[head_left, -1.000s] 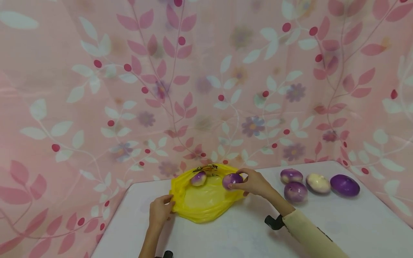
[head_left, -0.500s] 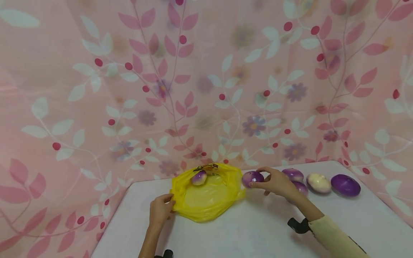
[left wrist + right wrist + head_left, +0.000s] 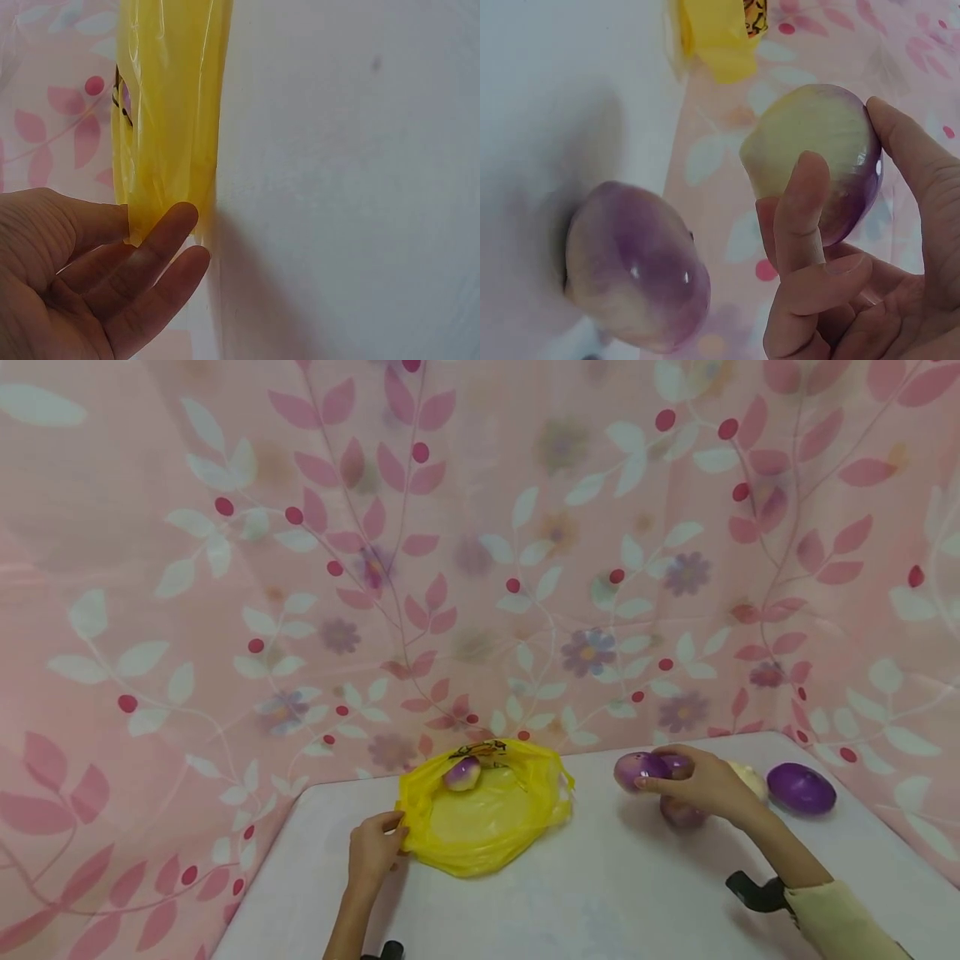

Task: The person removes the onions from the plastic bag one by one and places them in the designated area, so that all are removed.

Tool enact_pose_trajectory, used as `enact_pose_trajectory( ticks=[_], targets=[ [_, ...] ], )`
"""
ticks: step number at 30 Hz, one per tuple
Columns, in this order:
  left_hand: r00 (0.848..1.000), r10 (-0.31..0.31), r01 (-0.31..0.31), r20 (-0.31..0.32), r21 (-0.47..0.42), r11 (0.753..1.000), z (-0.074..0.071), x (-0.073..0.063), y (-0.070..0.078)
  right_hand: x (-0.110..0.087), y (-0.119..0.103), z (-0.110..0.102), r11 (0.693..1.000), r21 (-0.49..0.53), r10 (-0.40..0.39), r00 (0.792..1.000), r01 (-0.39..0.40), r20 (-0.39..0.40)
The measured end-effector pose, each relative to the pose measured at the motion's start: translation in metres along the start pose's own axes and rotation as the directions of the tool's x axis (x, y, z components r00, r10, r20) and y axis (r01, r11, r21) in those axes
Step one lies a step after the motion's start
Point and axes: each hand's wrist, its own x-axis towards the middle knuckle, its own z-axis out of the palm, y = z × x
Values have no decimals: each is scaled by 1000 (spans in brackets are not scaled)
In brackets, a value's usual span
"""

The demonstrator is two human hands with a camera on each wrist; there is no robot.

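Though six visible vegetables (image 3: pixel 632 771), one bag (image 3: pixel 476 858).

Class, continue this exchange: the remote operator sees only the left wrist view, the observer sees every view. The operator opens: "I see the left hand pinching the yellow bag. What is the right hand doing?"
Observer: The right hand is holding a purple-and-cream object.
Operator: Is the mouth of the yellow bag open?
Observer: Yes, in the head view it gapes wide open.
Operator: What lies farthest right on the table?
Observer: In the head view, a dark purple object.
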Motion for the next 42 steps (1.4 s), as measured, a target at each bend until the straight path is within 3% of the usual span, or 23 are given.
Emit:
enact_pose_trajectory(
  ticks=[14, 22, 25, 33, 42],
  targets=[
    [999, -20, 20, -27, 18, 1000, -9, -2, -8, -4, 14, -16, 998, 41, 54, 995, -57, 81],
    [999, -14, 15, -32, 15, 1000, -15, -4, -10, -2, 17, -21, 999, 24, 44, 996, -46, 76],
    [998, -9, 10, -56, 9, 1000, -12, -3, -8, -6, 19, -26, 999, 23, 47, 995, -49, 83],
    [1000, 8, -9, -7, -50, 999, 12, 5, 4, -29, 41, -50, 996, -31, 84, 993, -82, 87],
    [999, 18, -19, -39, -30, 999, 2, 3, -2, -21, 42, -53, 994, -37, 103, 988, -100, 116]
  ],
)
